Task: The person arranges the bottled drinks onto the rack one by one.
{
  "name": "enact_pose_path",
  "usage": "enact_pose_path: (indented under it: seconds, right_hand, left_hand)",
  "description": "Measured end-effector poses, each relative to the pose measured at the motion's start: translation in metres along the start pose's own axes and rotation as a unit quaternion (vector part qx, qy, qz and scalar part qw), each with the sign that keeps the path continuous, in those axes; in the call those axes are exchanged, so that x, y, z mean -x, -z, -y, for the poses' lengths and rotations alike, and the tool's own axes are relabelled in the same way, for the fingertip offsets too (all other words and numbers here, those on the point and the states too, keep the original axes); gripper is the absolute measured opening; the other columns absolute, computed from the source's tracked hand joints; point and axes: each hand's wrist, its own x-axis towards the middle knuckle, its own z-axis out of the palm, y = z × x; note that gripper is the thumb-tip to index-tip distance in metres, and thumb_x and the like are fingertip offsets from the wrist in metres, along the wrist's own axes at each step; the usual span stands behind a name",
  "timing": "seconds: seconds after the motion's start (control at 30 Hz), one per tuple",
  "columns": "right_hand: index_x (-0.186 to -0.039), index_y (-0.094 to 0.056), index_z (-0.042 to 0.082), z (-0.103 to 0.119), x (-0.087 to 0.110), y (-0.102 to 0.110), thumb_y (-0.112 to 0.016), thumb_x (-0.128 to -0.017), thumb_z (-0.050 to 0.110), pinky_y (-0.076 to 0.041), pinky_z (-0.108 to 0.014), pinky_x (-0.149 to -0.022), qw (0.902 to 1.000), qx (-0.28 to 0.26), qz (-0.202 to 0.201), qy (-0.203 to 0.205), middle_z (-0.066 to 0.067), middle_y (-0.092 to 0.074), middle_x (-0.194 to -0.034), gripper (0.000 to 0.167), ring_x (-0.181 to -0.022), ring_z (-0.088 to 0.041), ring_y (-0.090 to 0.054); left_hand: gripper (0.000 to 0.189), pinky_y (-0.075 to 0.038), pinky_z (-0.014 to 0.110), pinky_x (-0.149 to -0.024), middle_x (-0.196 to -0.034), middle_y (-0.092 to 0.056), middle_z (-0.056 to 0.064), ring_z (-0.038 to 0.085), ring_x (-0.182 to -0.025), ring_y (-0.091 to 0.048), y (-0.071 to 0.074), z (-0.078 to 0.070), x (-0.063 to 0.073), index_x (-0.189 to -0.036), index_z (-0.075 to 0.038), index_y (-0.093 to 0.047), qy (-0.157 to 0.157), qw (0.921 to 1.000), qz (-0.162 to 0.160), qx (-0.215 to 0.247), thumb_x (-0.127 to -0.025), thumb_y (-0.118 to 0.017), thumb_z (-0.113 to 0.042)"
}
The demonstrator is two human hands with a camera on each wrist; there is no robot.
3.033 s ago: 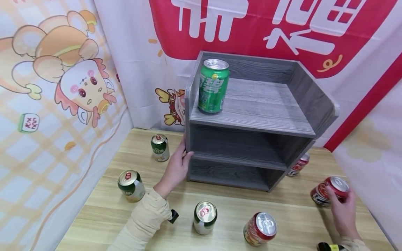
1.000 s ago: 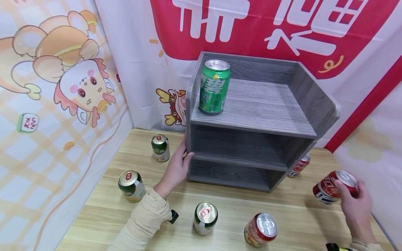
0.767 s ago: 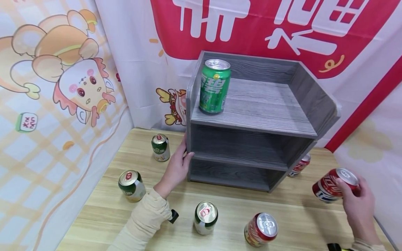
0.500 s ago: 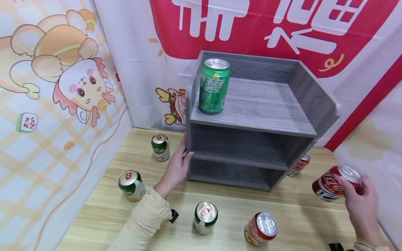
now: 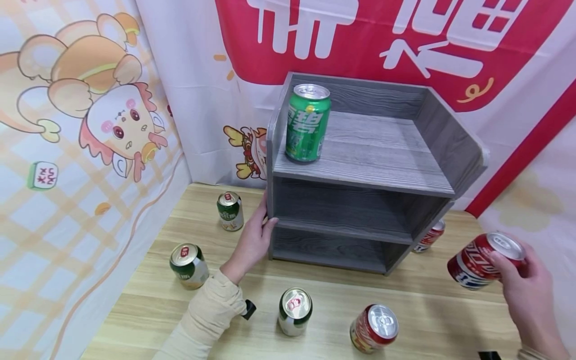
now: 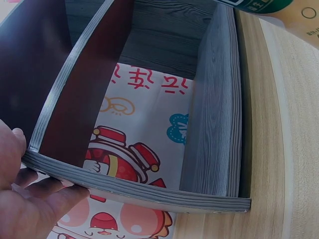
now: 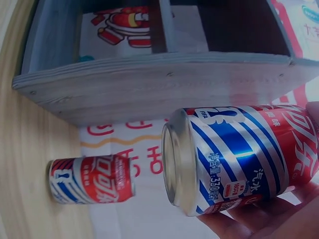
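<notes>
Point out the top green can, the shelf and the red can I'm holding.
Green can (image 5: 308, 124): head view, printed front.
Shelf (image 5: 373, 150): head view, top board.
Held red can (image 7: 244, 157): right wrist view, printed side.

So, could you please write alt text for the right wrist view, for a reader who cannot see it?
The right hand grips a red cola can with blue and white stripes, its metal base toward the left of the picture. Behind it, a matching can stands on the wooden table beside a grey wood-grain shelf unit.
</notes>
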Motion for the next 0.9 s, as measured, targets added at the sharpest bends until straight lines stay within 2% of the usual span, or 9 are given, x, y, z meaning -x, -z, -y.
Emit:
enact_pose_path:
  seconds: [0.3, 0.53, 0.73, 0.9]
  right_hand:
    - [-0.14, -0.061, 0.021, 0.015, 0.005, -0.004, -0.063, -0.099, 0.003, -0.049, -0.003, -0.07, 0.999, -0.025, 0.033, 0.019, 0.015, -0.062, -0.111, 0.045, -0.096, 0.0, -0.055]
    - [-0.141, -0.06, 0.021, 0.025, 0.01, -0.009, -0.062, -0.099, 0.002, -0.05, -0.004, -0.07, 0.9977, -0.024, 0.056, 0.03, 0.014, -0.061, -0.113, 0.046, -0.097, 0.0, -0.055]
    - [-0.141, -0.061, 0.019, 0.03, 0.015, -0.012, -0.061, -0.099, -0.002, -0.05, -0.006, -0.07, 0.995, -0.052, 0.076, 0.039, 0.012, -0.064, -0.112, 0.047, -0.096, 0.001, -0.057]
    - [-0.143, -0.058, 0.021, 0.035, 0.016, -0.014, -0.06, -0.1, 0.002, -0.049, -0.004, -0.072, 0.9957, -0.02, 0.086, 0.03, 0.014, -0.061, -0.117, 0.047, -0.101, 0.0, -0.054]
  left_hand:
    - [0.066, -0.042, 0.04, -0.114, -0.164, -0.027, 0.017, 0.033, -0.144, -0.039, -0.001, 0.001, 0.0, -0.163, -0.004, -0.018, 0.005, 1.0, 0.004, 0.003, -0.105, -0.051, -0.003]
    - [0.067, -0.041, 0.041, -0.114, -0.165, -0.026, 0.015, 0.033, -0.145, -0.039, -0.001, 0.001, -0.001, -0.163, -0.005, -0.018, 0.005, 1.0, 0.003, 0.008, -0.105, -0.051, -0.001]
    - [0.067, -0.041, 0.041, -0.115, -0.165, -0.025, 0.016, 0.032, -0.144, -0.039, -0.001, 0.002, -0.002, -0.163, -0.005, -0.018, 0.001, 0.9999, 0.005, 0.009, -0.104, -0.051, -0.001]
    - [0.067, -0.041, 0.042, -0.115, -0.165, -0.026, 0.017, 0.033, -0.144, -0.04, -0.001, 0.002, -0.001, -0.163, -0.005, -0.018, 0.001, 1.0, 0.004, 0.006, -0.105, -0.051, -0.002]
